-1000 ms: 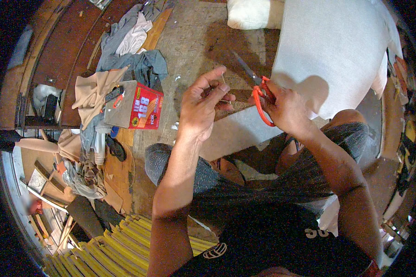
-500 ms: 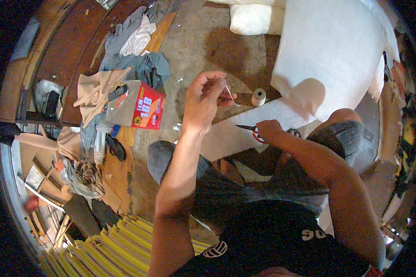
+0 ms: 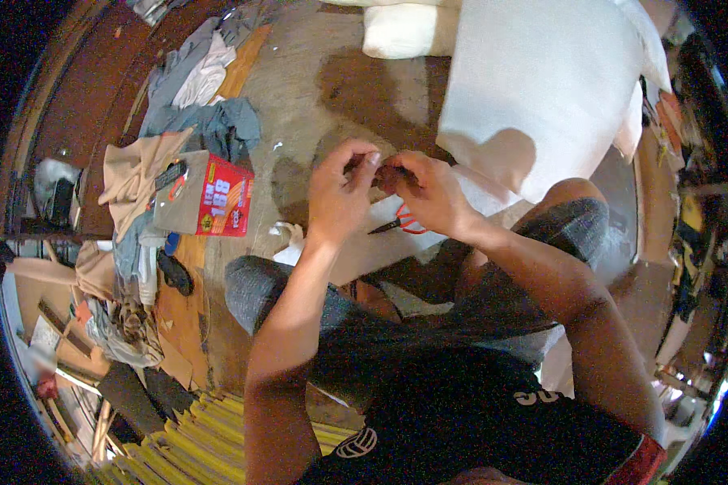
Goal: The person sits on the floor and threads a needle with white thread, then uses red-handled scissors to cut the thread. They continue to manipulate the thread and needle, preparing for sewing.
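My left hand (image 3: 342, 194) is raised in front of me, thumb and forefinger pinched together. The thin curved needle it held a moment earlier does not show now. Close to its fingertips, my right hand (image 3: 435, 194) is also closed, its fingertips curled in shadow; what they hold cannot be made out. Just below the right hand are scissors (image 3: 402, 221) with red handles and dark blades, over a white cloth strip (image 3: 380, 248). Whether they lie on it or hang from the hand, I cannot tell. The thread spool is hidden.
A large white padded piece (image 3: 542, 81) lies at the right, with a cream cushion (image 3: 404, 31) behind it. On the left are a red-and-grey box (image 3: 230, 198), heaped clothes (image 3: 210, 121) and a dark sandal (image 3: 175, 273). A yellow slatted surface (image 3: 210, 428) is at lower left.
My right hand has come up and left to meet my left hand and no longer grips the scissors' handles as before. The needle and the spool have gone out of sight. The view has shifted slightly.
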{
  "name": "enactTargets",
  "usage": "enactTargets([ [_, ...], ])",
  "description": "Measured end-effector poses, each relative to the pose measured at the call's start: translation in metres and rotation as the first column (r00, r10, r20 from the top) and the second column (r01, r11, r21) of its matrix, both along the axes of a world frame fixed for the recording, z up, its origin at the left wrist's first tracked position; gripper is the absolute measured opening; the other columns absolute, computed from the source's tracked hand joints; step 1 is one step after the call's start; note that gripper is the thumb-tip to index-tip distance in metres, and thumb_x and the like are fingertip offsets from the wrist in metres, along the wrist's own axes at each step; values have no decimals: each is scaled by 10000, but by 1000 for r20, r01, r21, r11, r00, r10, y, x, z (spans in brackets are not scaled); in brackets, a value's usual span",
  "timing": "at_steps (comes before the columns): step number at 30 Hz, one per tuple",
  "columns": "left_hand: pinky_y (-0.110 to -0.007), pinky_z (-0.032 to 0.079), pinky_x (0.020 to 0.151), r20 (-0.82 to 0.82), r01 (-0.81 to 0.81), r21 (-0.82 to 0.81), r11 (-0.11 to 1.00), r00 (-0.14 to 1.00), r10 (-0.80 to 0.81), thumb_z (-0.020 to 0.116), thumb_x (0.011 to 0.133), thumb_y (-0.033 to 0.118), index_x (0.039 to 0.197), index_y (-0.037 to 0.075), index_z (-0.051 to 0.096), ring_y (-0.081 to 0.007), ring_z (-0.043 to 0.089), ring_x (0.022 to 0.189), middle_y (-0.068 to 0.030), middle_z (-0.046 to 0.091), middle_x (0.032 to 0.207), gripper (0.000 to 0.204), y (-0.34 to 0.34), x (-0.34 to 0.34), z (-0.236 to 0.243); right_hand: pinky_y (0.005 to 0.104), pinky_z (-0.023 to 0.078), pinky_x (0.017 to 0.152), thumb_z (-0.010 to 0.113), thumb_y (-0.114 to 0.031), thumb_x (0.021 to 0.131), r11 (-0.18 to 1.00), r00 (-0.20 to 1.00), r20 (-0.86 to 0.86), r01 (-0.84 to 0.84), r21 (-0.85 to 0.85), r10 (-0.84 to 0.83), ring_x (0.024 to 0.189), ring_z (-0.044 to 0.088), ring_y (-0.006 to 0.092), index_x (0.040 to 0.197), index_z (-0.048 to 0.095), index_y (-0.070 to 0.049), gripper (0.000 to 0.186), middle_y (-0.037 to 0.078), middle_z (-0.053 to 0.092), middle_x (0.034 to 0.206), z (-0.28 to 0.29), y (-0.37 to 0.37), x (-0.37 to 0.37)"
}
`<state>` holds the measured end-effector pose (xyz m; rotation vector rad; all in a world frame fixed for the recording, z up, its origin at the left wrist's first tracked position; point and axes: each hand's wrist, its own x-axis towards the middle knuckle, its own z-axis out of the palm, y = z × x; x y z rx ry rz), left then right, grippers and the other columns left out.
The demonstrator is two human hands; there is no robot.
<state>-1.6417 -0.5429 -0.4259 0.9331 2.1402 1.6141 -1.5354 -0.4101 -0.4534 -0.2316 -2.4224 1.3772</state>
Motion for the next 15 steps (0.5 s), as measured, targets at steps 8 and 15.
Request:
enactTargets([
  [8, -279, 523, 722, 432, -68, 113, 991, 902, 13, 623, 954, 131, 986, 29, 644, -130, 637, 791, -46, 662, 887, 109, 5, -2, -3, 474, 519, 716, 569, -74, 885, 924, 975, 215, -135, 358, 59, 835, 635, 419, 1059, 665, -44, 200, 198, 669, 946, 17, 13, 8],
  [15, -280, 509, 803, 314, -356, 297, 886, 913, 261, 587, 980, 135, 1029, 20, 666, -134, 639, 859, -77, 694, 960, 147, 7, -12, 14, 338, 531, 665, 621, -169, 937, 998, 999, 32, 43, -34, -42, 752, 659, 198, 1040, 698, -71, 162, 106, 685, 859, 29, 32, 4],
])
